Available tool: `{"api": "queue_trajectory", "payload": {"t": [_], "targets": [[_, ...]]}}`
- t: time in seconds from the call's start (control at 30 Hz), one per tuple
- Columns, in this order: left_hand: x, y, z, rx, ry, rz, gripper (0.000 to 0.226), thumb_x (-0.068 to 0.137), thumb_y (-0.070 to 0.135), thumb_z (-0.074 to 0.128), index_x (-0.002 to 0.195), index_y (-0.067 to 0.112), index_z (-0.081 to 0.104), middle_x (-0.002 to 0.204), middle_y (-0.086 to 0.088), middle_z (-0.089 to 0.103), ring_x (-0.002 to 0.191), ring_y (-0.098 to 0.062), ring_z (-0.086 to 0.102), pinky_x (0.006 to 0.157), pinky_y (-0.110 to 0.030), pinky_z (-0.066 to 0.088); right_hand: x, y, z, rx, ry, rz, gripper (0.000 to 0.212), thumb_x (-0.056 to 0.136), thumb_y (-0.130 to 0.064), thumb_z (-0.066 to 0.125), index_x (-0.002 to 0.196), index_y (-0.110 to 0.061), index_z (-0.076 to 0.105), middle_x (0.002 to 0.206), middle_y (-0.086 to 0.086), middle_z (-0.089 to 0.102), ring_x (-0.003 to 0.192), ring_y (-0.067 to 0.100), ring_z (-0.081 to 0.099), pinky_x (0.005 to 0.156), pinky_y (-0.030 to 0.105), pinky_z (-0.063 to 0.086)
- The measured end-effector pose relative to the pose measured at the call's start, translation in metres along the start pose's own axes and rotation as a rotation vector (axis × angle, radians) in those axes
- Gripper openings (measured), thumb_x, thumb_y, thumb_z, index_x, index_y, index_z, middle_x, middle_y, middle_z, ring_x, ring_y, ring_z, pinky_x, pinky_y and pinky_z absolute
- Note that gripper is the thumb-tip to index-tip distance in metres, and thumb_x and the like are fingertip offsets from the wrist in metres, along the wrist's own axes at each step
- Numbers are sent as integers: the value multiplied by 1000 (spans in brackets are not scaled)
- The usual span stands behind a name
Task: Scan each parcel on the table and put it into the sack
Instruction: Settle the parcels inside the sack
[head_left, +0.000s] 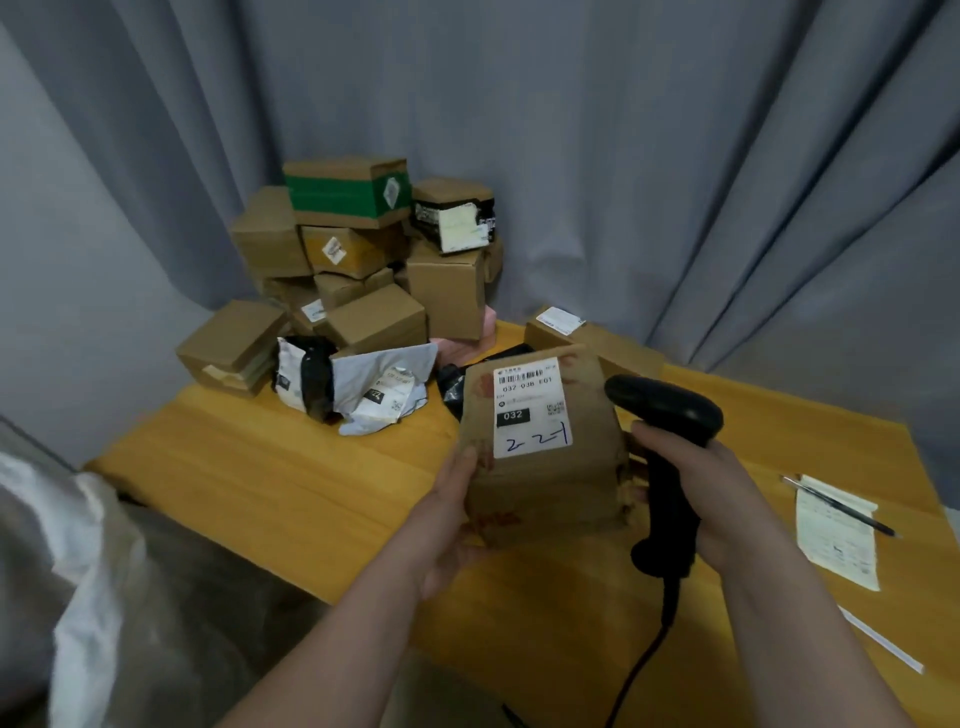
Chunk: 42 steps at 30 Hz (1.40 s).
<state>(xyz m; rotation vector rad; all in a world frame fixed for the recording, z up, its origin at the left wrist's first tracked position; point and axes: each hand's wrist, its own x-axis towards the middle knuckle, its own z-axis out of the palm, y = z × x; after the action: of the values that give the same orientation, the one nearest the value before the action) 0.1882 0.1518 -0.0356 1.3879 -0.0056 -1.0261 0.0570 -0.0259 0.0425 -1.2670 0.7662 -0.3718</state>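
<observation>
My left hand (451, 514) holds a brown cardboard parcel (545, 467) above the wooden table (291, 483), gripping its left edge. The parcel's white shipping label, with a barcode, "032" and blue handwriting, faces me. My right hand (711, 493) grips a black corded barcode scanner (667, 415) just right of the parcel, its head beside the label's upper right. A pile of cardboard parcels (363, 260) rises at the table's back left. In front of it lie plastic mailer bags (358, 387). The white sack (88, 571) hangs open at the lower left, beside the table.
A flat brown box (597, 338) lies behind the held parcel. A paper sheet (836, 530) with a pen (841, 504) on it rests at the table's right, and a white strip (883, 644) near the front edge. Grey curtains (623, 130) close off the back.
</observation>
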Motion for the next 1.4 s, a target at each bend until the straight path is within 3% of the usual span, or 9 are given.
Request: {"api": "queue_trajectory", "payload": {"t": [0.13, 0.27, 0.5, 0.63, 0.7, 0.93, 1.13, 1.2, 1.4], "targets": [[-39, 14, -61, -96, 40, 94, 80, 64, 83, 54, 137, 51, 43, 131, 5, 61, 117, -30, 58, 102, -57, 37, -18, -2, 64, 34, -96, -10, 16, 86, -22, 67, 102, -18, 66, 76, -3, 75, 70, 18, 71, 61, 31, 48], [-90, 23, -128, -230, 166, 224, 47, 96, 59, 31, 124, 34, 57, 102, 5, 75, 90, -14, 72, 75, -35, 54, -41, 9, 141, 53, -206, -12, 20, 88, -19, 65, 107, -14, 68, 83, 2, 73, 79, 22, 70, 67, 35, 49], [-172, 17, -246, -268, 503, 370, 37, 98, 51, 34, 128, 42, 54, 105, 17, 72, 88, -1, 66, 71, -32, 48, -93, 50, 272, 88, -391, 35, 5, 89, -14, 63, 90, -16, 67, 68, -3, 70, 67, 16, 68, 67, 35, 46], [-218, 1, -308, -425, 712, 384, 31, 93, 45, 49, 113, 28, 65, 76, 8, 75, 79, -17, 66, 67, -37, 56, -122, 82, 340, 80, -529, 137, 9, 90, -14, 62, 90, -7, 67, 71, 2, 73, 62, 14, 71, 61, 30, 48], [-236, -12, -337, -526, 780, 371, 37, 87, 47, 55, 112, 22, 68, 91, -5, 75, 86, -26, 67, 81, -51, 56, -135, 100, 370, 44, -619, 200, 17, 86, -22, 67, 97, -10, 67, 83, 5, 74, 71, 18, 71, 61, 31, 48], [-265, -52, -403, -580, 1007, 307, 46, 72, 52, 60, 109, 27, 68, 107, -13, 70, 86, -28, 67, 64, -40, 55, -153, 143, 417, -126, -615, 356, 26, 87, -26, 71, 107, -12, 63, 86, 13, 67, 59, 22, 58, 54, 31, 49], [-249, -78, -410, -360, 932, 161, 38, 93, 36, 58, 130, 37, 49, 130, -3, 58, 112, -30, 58, 95, -48, 49, -141, 165, 403, -231, -510, 374, 14, 85, -13, 69, 95, -7, 61, 70, 7, 55, 59, 19, 54, 54, 29, 46], [-241, -82, -406, -289, 924, 112, 57, 92, 31, 61, 144, 33, 37, 137, -4, 50, 119, -30, 52, 104, -49, 43, -135, 169, 394, -287, -498, 369, 10, 85, -11, 66, 91, -9, 59, 69, 9, 54, 57, 20, 53, 56, 30, 45], [-214, -74, -381, -64, 849, 58, 28, 92, 20, 62, 120, 19, 61, 121, -8, 61, 101, -24, 57, 89, -41, 48, -119, 171, 369, -298, -418, 353, 14, 89, -8, 62, 101, -14, 58, 74, 12, 57, 71, 26, 56, 72, 43, 46]]}}
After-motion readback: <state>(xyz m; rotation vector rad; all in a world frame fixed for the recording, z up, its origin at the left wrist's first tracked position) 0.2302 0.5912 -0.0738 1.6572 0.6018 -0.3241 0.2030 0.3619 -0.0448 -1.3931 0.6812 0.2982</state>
